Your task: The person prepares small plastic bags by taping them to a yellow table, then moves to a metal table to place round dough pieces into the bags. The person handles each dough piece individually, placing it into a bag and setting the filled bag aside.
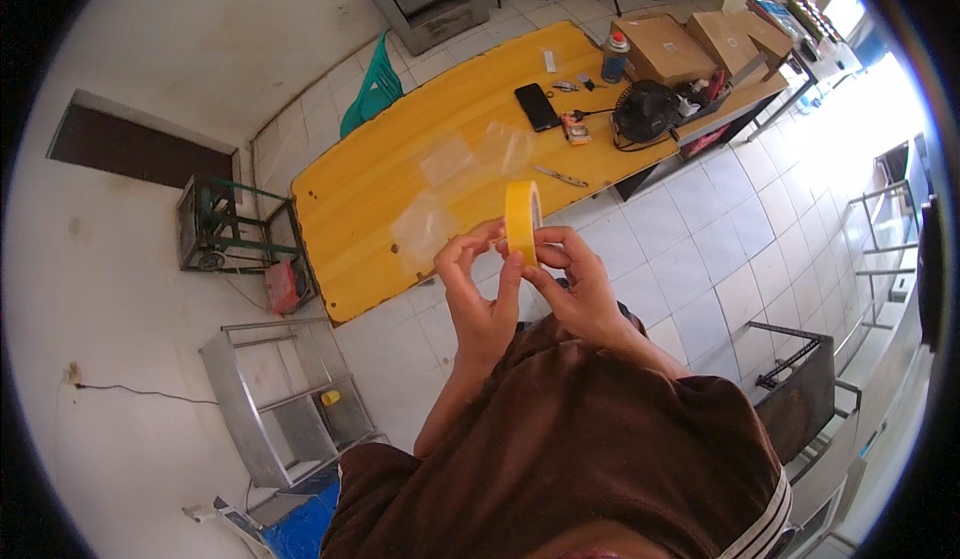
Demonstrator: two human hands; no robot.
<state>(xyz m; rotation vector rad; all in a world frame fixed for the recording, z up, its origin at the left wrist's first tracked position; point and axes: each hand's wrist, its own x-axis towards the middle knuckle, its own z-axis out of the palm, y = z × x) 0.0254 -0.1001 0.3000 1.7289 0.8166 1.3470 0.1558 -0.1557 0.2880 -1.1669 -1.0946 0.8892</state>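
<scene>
Holding a roll of yellow adhesive tape (520, 224) in the air, just in front of the near long edge of a yellow-topped table (345, 249). Clamped on the roll from both sides: from the left with the left hand (482, 294), with thumb low against the outer band; from the right with the right hand (588, 294), with thumb at the bottom and fingers at the core side.

Bright, even yellow all round, smooth and slightly glossy. Standing upright on edge, with the outer band toward the wearer, and turned enough to show the round side at the right. Pale around the inner core there, with darker marking too small to make out. Partly covered at the bottom by thumbs and fingertips; cannot tell where the tape's loose end lies.

Facing, on the table, a knife (560, 176) near the near long edge, clear plastic sheets (448, 162) toward the left end, and a black smartphone (537, 107) farther in.
</scene>
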